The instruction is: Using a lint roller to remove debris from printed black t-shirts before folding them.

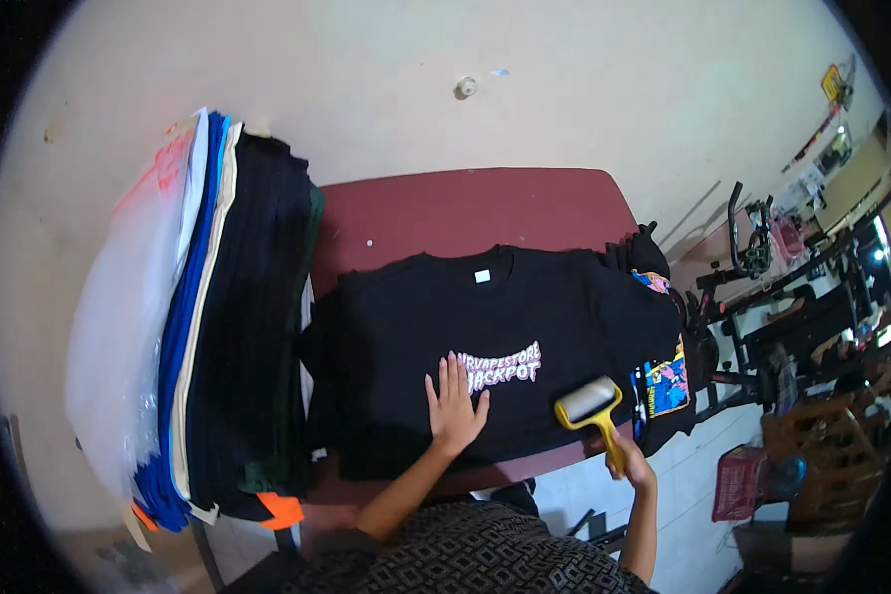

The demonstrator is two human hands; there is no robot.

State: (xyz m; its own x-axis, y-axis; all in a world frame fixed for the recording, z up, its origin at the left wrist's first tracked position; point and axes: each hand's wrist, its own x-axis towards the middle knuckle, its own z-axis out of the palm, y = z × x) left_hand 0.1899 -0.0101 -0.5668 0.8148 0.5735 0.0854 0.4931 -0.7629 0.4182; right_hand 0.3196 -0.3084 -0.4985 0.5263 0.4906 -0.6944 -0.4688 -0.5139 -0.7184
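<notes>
- left hand (454, 404) flat, fingers spread, pressing black T-shirt (416, 337) beneath it
- right hand (632, 461) grips yellow-handled lint roller (588, 401), its cylinder on the soft cloth just right of left hand

One black shirt (485, 346) lies spread on one red bench (465, 208). One yellow lint roller (589, 404) sits at its right. One tall stack of folded shirts (218, 317) stands left. Two hands show.

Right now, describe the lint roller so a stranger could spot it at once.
Find the dark red table with a black T-shirt spread flat on it. At the shirt's right side, the right hand holds the lint roller by its handle. It is the only yellow-framed tool there, with a pale drum.
</notes>
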